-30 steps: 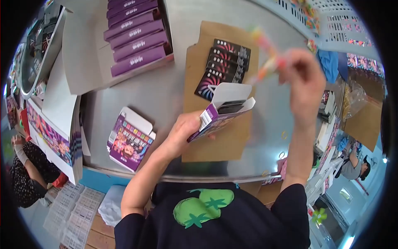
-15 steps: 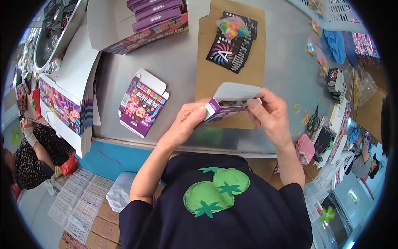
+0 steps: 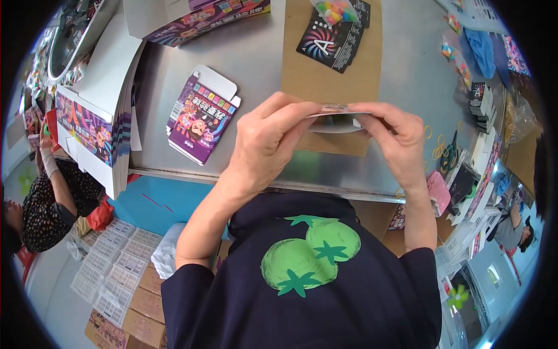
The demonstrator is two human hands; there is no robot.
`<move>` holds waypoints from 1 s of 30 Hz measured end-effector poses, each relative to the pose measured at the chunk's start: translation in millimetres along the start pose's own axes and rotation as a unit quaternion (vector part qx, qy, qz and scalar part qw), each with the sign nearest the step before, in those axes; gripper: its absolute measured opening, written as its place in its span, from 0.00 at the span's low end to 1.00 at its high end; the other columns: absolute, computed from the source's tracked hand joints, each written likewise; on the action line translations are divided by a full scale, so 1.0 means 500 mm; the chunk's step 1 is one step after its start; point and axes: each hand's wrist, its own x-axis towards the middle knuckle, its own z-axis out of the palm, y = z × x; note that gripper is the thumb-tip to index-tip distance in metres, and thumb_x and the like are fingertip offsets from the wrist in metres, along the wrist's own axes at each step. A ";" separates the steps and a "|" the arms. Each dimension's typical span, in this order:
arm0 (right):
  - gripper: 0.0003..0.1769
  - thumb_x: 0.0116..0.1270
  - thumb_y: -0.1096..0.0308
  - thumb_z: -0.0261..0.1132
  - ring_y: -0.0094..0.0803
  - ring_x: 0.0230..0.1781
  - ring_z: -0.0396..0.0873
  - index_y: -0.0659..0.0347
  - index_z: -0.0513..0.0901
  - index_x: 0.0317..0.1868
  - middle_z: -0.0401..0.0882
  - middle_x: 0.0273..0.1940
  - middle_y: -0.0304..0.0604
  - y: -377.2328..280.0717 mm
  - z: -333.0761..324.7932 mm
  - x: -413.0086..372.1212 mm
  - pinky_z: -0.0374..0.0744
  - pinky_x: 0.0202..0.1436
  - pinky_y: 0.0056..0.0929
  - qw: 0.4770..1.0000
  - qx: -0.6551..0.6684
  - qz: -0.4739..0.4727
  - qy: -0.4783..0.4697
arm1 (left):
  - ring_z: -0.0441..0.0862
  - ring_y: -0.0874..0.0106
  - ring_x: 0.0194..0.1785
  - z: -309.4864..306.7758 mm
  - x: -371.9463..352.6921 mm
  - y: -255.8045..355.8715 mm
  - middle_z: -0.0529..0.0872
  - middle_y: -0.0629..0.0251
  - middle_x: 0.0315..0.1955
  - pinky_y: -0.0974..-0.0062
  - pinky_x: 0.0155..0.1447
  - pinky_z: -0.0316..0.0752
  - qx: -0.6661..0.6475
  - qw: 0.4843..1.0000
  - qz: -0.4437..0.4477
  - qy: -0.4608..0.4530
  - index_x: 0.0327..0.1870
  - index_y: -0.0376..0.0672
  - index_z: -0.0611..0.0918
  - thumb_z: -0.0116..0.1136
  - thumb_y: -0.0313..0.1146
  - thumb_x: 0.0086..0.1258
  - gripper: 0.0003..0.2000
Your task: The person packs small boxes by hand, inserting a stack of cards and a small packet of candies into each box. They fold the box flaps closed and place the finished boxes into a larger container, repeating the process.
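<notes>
My left hand (image 3: 264,139) and my right hand (image 3: 398,136) hold a small box (image 3: 340,119) between them, one at each end. Its pale flap side faces me, and its opening is seen almost edge-on. To the left, a purple printed box (image 3: 203,119) lies on the metal table with its white flap raised. Beyond my hands, black cards (image 3: 334,43) lie on a brown cardboard sheet (image 3: 314,87). A clear bag of colourful pieces (image 3: 336,11) rests on the cards.
A larger printed box (image 3: 209,20) stands at the back left, near a stack of flat cartons (image 3: 87,128). Scissors (image 3: 449,152), rubber bands and a pink cloth (image 3: 438,192) are at the right. Another person (image 3: 52,198) is at the far left.
Both hands have moved up, and the box between them has turned from its printed side to nearly edge-on. The view has shifted, so the cards appear higher.
</notes>
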 end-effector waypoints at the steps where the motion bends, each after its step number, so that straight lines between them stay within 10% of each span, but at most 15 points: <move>1: 0.12 0.70 0.79 0.61 0.26 0.40 0.82 0.62 0.85 0.51 0.85 0.49 0.43 0.001 0.000 0.003 0.80 0.41 0.26 1.000 0.001 0.000 -0.001 | 0.82 0.69 0.36 -0.002 0.005 0.003 0.84 0.62 0.38 0.76 0.40 0.77 0.039 0.998 0.043 0.002 0.49 0.40 0.86 0.63 0.26 0.67 0.11; 4: 0.13 0.67 0.80 0.62 0.31 0.39 0.83 0.62 0.85 0.51 0.86 0.46 0.43 0.005 0.008 0.007 0.80 0.43 0.28 0.922 -0.276 -0.262 0.065 | 0.82 0.67 0.36 -0.012 0.010 0.020 0.84 0.62 0.36 0.74 0.40 0.77 -0.019 0.999 0.026 -0.011 0.47 0.39 0.86 0.64 0.25 0.65 0.10; 13: 0.18 0.58 0.81 0.67 0.39 0.42 0.82 0.62 0.85 0.51 0.86 0.47 0.48 -0.008 0.004 0.011 0.80 0.42 0.31 0.979 -0.133 -0.156 0.020 | 0.84 0.65 0.41 -0.026 0.020 0.011 0.86 0.58 0.41 0.73 0.44 0.78 0.067 0.994 0.077 -0.041 0.49 0.38 0.86 0.62 0.21 0.63 0.13; 24: 0.18 0.54 0.81 0.70 0.48 0.43 0.84 0.67 0.84 0.48 0.84 0.48 0.51 0.029 0.026 -0.007 0.84 0.47 0.36 0.872 -0.337 -0.349 0.070 | 0.81 0.67 0.37 -0.007 0.003 -0.038 0.81 0.52 0.48 0.71 0.38 0.79 0.263 0.907 0.328 0.026 0.46 0.27 0.82 0.67 0.26 0.54 0.18; 30: 0.14 0.56 0.83 0.69 0.44 0.45 0.84 0.68 0.84 0.44 0.83 0.50 0.54 -0.002 0.000 0.035 0.83 0.51 0.33 0.914 -0.272 -0.302 0.017 | 0.83 0.65 0.38 -0.035 0.026 -0.038 0.82 0.52 0.51 0.72 0.37 0.80 0.192 0.948 0.250 -0.029 0.52 0.37 0.84 0.69 0.26 0.57 0.19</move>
